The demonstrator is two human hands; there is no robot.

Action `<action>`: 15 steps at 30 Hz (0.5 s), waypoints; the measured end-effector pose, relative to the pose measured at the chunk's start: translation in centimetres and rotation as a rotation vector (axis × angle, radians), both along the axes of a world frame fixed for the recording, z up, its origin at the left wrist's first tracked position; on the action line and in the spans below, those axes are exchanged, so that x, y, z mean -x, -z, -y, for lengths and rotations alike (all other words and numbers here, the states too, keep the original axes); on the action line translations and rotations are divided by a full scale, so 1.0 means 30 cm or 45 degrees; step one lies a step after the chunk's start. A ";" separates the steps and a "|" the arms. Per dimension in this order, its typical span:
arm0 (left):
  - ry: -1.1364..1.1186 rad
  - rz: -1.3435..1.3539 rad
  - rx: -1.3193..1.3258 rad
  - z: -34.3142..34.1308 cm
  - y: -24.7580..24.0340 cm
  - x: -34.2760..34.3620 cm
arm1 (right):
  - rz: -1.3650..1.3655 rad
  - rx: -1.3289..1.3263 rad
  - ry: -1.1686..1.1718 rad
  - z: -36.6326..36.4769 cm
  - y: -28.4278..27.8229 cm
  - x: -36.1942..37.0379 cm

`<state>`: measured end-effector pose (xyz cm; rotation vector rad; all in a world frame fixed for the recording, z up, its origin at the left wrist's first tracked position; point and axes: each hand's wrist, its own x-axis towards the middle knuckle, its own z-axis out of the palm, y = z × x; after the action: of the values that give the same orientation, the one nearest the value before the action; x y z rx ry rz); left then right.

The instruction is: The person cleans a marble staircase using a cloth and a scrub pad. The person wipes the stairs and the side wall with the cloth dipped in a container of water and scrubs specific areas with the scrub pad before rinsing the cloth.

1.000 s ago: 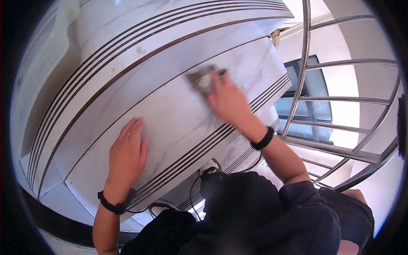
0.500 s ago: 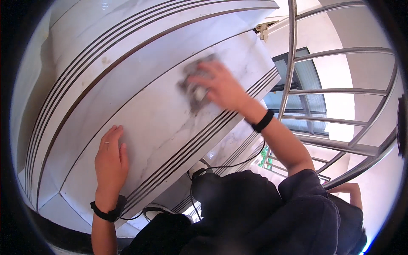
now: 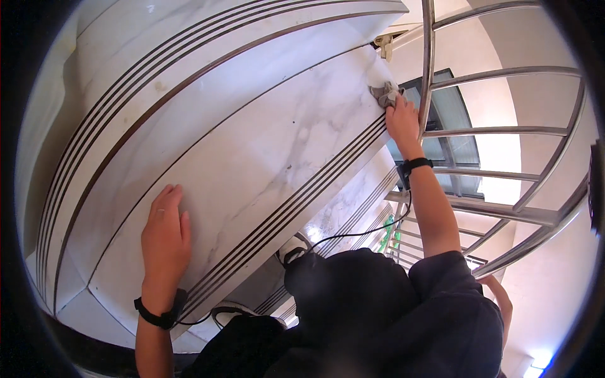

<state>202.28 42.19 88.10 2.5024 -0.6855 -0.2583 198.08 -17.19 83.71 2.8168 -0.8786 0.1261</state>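
A crumpled grey cloth (image 3: 383, 94) lies at the far right end of the white marble step (image 3: 252, 151), close to its edge. My right hand (image 3: 402, 123) grips it, fingers bent over it and pressing down. My left hand (image 3: 165, 236) rests on the left part of the same step with its fingers stretched out and nothing in it. Each wrist has a black band, with a thin black cable by it. Small dark specks and grey veins show on the step's surface.
Metal railing bars (image 3: 498, 133) stand just right of my right hand. A higher step with dark grooved strips (image 3: 157, 75) rises behind. Lower steps (image 3: 353, 208) go down at the right, and my shoes (image 3: 293, 247) are below. Another person's arm (image 3: 501, 302) shows at lower right.
My right hand has swept the cloth to the right, from the middle of the step to its end by the railing. My left hand has stayed in place.
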 end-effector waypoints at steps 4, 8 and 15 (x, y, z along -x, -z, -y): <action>0.011 -0.077 -0.008 -0.002 -0.005 0.005 | -0.138 0.043 0.081 -0.093 -0.050 0.028; 0.041 -0.030 0.020 -0.011 0.009 0.008 | -0.166 -0.065 0.086 -0.214 -0.072 0.043; 0.096 0.062 -0.010 -0.004 -0.006 0.003 | 0.008 -0.311 -0.433 -0.635 -0.027 -0.122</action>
<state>202.18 42.30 88.27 2.5007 -0.8009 -0.2280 201.73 1.85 84.50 3.1741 -0.4324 0.0785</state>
